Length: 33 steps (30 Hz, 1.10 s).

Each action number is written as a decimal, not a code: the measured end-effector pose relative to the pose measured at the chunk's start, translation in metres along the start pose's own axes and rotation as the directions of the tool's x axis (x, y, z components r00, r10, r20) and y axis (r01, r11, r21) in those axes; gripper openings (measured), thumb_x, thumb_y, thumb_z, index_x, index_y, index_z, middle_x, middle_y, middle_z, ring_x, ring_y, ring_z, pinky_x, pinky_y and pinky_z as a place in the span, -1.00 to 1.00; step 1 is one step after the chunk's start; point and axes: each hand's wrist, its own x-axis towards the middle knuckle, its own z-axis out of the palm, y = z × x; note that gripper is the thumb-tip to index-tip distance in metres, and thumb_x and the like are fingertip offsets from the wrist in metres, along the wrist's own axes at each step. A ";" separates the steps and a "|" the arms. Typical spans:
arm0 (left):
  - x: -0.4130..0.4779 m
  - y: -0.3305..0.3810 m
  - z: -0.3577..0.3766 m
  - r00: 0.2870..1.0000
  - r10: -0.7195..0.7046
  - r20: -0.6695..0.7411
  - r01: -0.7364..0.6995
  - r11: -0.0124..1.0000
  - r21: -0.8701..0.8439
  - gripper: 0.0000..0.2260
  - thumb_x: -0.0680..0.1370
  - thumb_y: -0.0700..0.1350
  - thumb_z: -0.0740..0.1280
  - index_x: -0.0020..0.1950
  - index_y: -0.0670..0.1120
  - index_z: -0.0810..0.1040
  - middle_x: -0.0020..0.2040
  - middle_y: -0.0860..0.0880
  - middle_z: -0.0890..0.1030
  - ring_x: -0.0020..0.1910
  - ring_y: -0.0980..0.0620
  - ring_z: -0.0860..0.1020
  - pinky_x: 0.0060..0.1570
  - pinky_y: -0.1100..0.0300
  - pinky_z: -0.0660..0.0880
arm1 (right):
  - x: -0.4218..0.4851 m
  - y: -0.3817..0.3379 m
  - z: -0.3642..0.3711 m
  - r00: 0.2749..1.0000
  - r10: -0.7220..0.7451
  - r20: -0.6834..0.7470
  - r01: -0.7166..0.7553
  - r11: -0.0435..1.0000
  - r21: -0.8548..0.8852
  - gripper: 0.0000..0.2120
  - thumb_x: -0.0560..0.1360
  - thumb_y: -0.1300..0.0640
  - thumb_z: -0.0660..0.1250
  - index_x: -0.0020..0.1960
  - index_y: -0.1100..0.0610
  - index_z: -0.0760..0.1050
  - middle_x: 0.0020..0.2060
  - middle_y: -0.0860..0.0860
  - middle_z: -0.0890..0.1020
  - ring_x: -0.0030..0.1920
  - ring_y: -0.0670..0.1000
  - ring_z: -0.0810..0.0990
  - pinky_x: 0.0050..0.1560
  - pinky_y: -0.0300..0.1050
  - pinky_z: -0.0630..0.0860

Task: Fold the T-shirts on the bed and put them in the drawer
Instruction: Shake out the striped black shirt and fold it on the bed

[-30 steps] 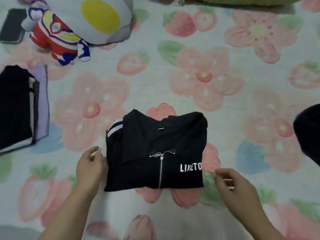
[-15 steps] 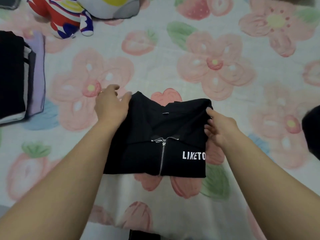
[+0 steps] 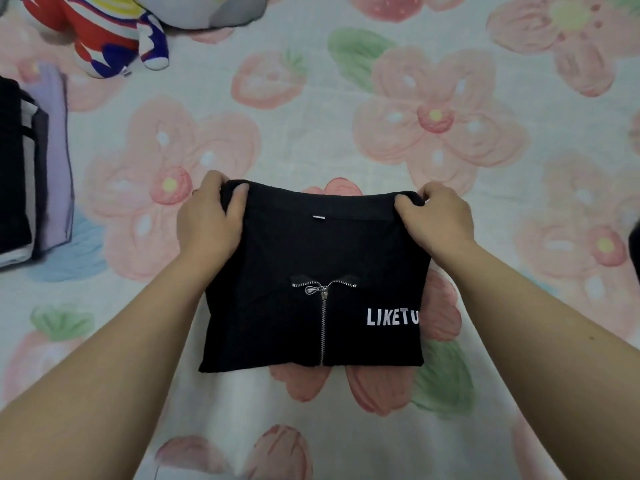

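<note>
A black T-shirt [image 3: 322, 258] with a short silver zip and white lettering lies folded into a rectangle on the floral bedsheet [image 3: 311, 116], in the middle of the head view. My left hand [image 3: 207, 220] grips its far left corner, thumb on top of the cloth. Its far right corner is gripped by my right hand [image 3: 438, 220] in the same way. The far edge looks slightly lifted off the sheet.
A stack of folded clothes [image 3: 31, 174], black, white and lilac, sits at the left edge. A red, white and blue plush toy [image 3: 110, 32] and a grey cushion [image 3: 204, 8] lie at the top left. Something dark [image 3: 634, 247] shows at the right edge.
Both hands moved from the near sides of the folded shirt up to its far corners and took hold of them. The view also shifted closer to the shirt.
</note>
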 end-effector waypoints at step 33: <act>-0.077 -0.025 -0.012 0.854 -0.517 -0.065 0.503 0.850 -0.157 -0.77 0.52 0.02 0.29 0.04 -0.07 0.35 -0.30 0.13 0.40 -0.18 -0.05 0.44 -0.19 0.25 0.24 | -0.060 0.051 0.017 0.970 0.243 0.006 -0.223 0.883 0.413 -0.65 0.46 -0.14 0.31 0.09 0.05 0.34 -0.25 -0.11 0.51 -0.21 -0.14 0.51 -0.20 -0.18 0.38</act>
